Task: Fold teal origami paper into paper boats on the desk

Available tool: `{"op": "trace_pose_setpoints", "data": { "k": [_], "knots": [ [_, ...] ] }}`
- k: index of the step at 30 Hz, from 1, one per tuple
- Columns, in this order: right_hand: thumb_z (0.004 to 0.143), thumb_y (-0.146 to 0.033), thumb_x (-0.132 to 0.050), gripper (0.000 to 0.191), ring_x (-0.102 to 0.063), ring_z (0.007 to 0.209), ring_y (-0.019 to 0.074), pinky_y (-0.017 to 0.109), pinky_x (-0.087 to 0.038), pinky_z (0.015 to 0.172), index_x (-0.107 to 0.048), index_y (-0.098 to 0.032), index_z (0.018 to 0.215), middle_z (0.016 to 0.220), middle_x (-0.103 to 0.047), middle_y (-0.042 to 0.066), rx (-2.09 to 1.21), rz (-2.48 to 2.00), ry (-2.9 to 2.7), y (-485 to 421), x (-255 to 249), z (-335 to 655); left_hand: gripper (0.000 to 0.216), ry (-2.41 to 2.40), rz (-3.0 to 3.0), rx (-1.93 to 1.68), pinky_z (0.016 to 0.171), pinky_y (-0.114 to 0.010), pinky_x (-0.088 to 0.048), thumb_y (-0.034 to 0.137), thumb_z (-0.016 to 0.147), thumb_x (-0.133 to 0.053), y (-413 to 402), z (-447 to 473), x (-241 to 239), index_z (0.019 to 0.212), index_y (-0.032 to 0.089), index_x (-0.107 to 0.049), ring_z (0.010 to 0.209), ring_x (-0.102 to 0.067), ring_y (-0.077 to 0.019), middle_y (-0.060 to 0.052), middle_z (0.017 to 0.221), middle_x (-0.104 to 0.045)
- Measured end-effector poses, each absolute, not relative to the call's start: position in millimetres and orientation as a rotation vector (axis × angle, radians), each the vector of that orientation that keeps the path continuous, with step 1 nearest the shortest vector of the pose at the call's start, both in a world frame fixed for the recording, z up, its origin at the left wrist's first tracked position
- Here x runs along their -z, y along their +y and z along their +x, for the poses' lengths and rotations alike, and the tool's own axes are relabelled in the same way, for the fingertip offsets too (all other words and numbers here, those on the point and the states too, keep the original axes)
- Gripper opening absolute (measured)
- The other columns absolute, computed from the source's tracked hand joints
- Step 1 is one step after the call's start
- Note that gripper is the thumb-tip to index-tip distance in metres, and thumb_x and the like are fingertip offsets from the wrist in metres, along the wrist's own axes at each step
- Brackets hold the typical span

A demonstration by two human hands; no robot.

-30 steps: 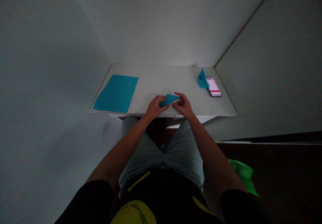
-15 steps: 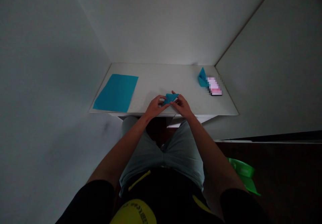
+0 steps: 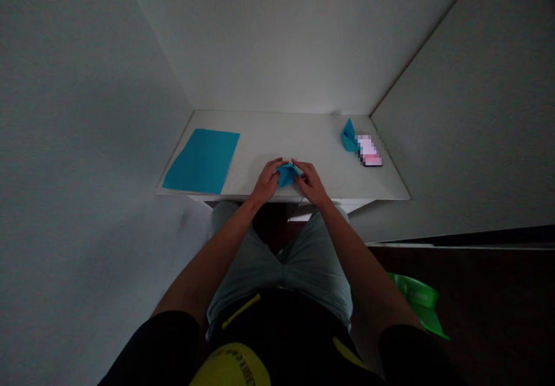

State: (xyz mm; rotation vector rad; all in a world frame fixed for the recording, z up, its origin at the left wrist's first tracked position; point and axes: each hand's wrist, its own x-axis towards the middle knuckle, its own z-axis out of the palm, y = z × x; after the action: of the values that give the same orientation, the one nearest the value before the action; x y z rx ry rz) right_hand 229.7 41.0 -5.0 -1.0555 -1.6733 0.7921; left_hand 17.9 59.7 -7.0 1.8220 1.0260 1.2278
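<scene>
A small piece of folded blue paper (image 3: 287, 175) is held between my two hands, low over the front part of the white table. My left hand (image 3: 266, 182) grips its left side, fingers along the upper edge and thumb nearer me. On the other side, my right hand (image 3: 311, 182) pinches the right end. The fingers partly cover the paper, so its full shape does not show. Farther off to the right stands a folded blue paper boat (image 3: 349, 137).
Flat blue paper (image 3: 202, 161) lies on the left of the white table (image 3: 277, 129). A phone (image 3: 370, 151) with a lit, blurred screen is beside the boat. Walls enclose the table's back and sides. A green plastic object (image 3: 418, 299) sits on the floor at right.
The folded paper has turned and its shape between the hands is different, with more of its near side showing. Both hands have shifted their grip, fingers now along the upper edge.
</scene>
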Motion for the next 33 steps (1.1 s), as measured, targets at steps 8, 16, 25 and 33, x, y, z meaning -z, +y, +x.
{"op": "trace_pose_setpoints", "data": {
  "k": [8, 16, 25, 33],
  "knots": [
    [0.091, -0.056, -0.078, 0.048, -0.071, 0.093, 0.022, 0.038, -0.061, 0.081, -0.075, -0.031, 0.131, 0.122, -0.076, 0.006, -1.016, -1.054, -1.567, 47, 12, 234, 0.027, 0.917, 1.256, -1.188, 0.099, -0.043, -0.062, 0.035, 0.094, -0.06, 73, 15, 9, 0.107, 0.021, -0.078, 0.127, -0.07, -0.0275, -0.012, 0.153, -0.066],
    [0.083, -0.06, -0.084, 0.051, -0.063, 0.073, 0.0159, 0.03, -0.052, 0.067, -0.074, -0.027, 0.12, 0.097, -0.075, 0.002, -1.0, -1.103, -1.486, 52, 14, 233, 0.038, 1.063, 1.337, -1.166, 0.084, -0.033, -0.061, 0.036, 0.078, -0.086, 70, 16, 8, 0.11, 0.021, -0.073, 0.096, -0.074, -0.0205, -0.006, 0.109, -0.079],
    [0.086, -0.075, -0.074, 0.05, -0.053, 0.065, 0.0157, 0.031, -0.045, 0.064, -0.071, -0.025, 0.084, 0.074, -0.064, -0.002, -1.002, -1.228, -1.535, 54, 9, 226, 0.023, 1.141, 1.454, -1.125, 0.096, -0.038, -0.059, 0.041, 0.095, -0.073, 74, 28, 1, 0.096, 0.021, -0.083, 0.1, -0.075, -0.0248, -0.006, 0.101, -0.083],
    [0.085, -0.082, -0.07, 0.057, -0.05, 0.066, 0.0158, 0.029, -0.046, 0.061, -0.062, -0.026, 0.079, 0.069, -0.056, -0.003, -0.908, -1.216, -1.34, 59, 11, 228, 0.04, 1.189, 1.183, -1.28, 0.079, -0.034, -0.063, 0.059, 0.092, -0.075, 75, 36, 4, 0.098, 0.019, -0.076, 0.09, -0.072, -0.0211, -0.006, 0.098, -0.079]
  ]
}}
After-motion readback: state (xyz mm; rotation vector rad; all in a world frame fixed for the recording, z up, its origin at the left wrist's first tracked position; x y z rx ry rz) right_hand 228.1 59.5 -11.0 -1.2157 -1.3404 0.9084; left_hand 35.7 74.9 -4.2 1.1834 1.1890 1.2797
